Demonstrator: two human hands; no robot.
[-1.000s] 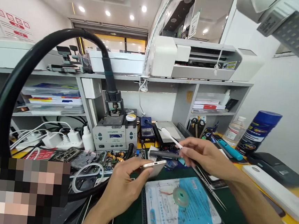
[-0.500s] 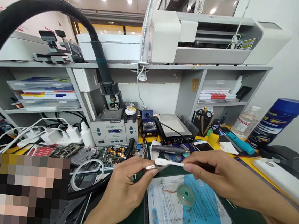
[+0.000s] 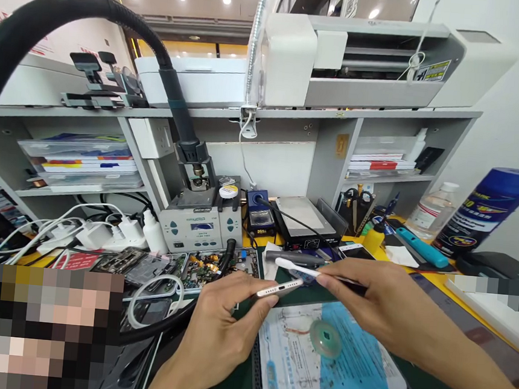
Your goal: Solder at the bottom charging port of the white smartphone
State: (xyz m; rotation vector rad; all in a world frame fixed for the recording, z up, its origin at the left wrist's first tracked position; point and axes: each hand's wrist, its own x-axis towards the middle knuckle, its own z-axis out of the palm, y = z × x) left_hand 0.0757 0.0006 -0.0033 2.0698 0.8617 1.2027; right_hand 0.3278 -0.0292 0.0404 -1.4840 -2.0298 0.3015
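My left hand (image 3: 225, 322) grips a phone (image 3: 280, 288) between thumb and fingers. The phone's pale bottom edge, with its charging port and rows of small holes, faces me. In my right hand (image 3: 364, 294) is a white toothbrush (image 3: 297, 267), pinched near its neck. Its rounded head sits just above and behind the phone's edge, apart from it; the bristles are hidden. Below both hands lies a blue-and-white printed pad (image 3: 358, 360) on a dark mat, with a round greenish translucent disc (image 3: 325, 338) on it.
A hot-air station (image 3: 197, 231) stands behind circuit boards (image 3: 203, 268) at the left. A black hose (image 3: 76, 6) arches over the left side. A heating plate (image 3: 305, 223), yellow bottle (image 3: 372, 239) and blue spray can (image 3: 485, 214) stand at the back and right.
The toothbrush head has lifted off the phone's edge and moved slightly up and right. The phone has turned so more of its bottom edge shows. The view has shifted slightly.
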